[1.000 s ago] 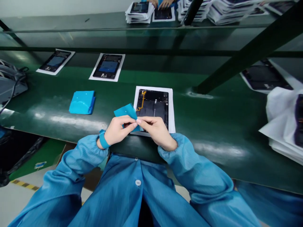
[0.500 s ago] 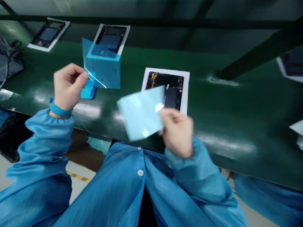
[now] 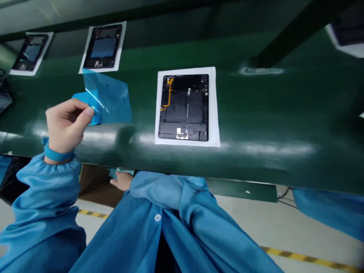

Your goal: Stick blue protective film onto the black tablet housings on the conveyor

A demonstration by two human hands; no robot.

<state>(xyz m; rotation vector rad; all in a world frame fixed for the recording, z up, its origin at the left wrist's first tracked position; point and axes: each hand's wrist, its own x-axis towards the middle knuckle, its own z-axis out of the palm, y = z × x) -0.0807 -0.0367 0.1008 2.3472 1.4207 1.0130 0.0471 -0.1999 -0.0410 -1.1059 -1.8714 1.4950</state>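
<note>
My left hand (image 3: 66,123) pinches a see-through blue film (image 3: 112,98) by its left side, holding it up over the green bench. Behind that hand, a small bright-blue piece (image 3: 95,118) lies on the bench, partly hidden. Below the bench edge, my right hand (image 3: 123,181) reaches left across my body, fingers apart, beside pale teal sheets (image 3: 113,173) at an open cardboard box (image 3: 98,185). Whether it touches them I cannot tell. An opened tablet (image 3: 184,108) with an orange flex cable lies on a white sheet (image 3: 214,113) in front of me.
Two more opened tablets, one nearer (image 3: 104,47) and one farther left (image 3: 31,53), lie on white sheets along the green bench (image 3: 256,113). A dark post (image 3: 284,41) rises at the right. Another device (image 3: 349,28) sits beyond it. Blue clothing (image 3: 327,208) shows at the lower right.
My right hand has moved from above the bench, where it held a pale teal sheet, down and left to the box. The tablet in front is uncovered. My left hand keeps the film, lower in view.
</note>
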